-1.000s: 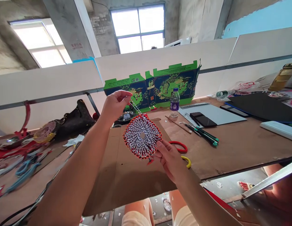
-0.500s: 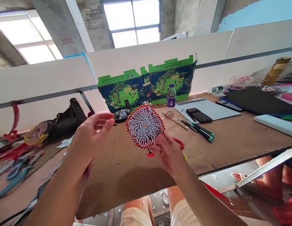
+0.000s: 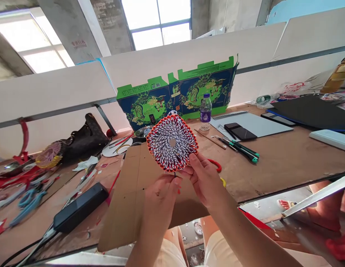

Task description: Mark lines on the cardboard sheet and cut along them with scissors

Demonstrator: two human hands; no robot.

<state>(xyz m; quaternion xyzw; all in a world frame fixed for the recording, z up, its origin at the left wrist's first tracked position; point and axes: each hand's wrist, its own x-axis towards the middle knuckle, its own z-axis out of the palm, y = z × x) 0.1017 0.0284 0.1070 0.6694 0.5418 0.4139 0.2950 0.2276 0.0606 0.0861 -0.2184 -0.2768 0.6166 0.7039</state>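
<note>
A round woven disc point(image 3: 161, 142) of twisted red, white and black cord, with an orange-red beaded rim and a small central hole, is held up over the cardboard sheet point(image 3: 125, 185). My right hand point(image 3: 203, 181) grips its lower right edge between thumb and fingers. Just below the disc, my left hand point(image 3: 160, 200) pinches a thin dark cord end point(image 3: 174, 175) at the lower rim. A small red piece point(image 3: 178, 190) shows under the disc, partly hidden by my fingers.
Red-handled scissors point(image 3: 215, 165) lie partly behind my right hand. On the table stand a water bottle point(image 3: 206, 112), a phone on a pale board point(image 3: 253, 128), and several tools. To the left are a black power bank point(image 3: 80, 207), blue-handled scissors point(image 3: 29, 205) and a black bag point(image 3: 86, 141).
My left hand has moved from the disc's left side to below it and now pinches at the lower rim. The disc has turned slightly, and the view has shifted.
</note>
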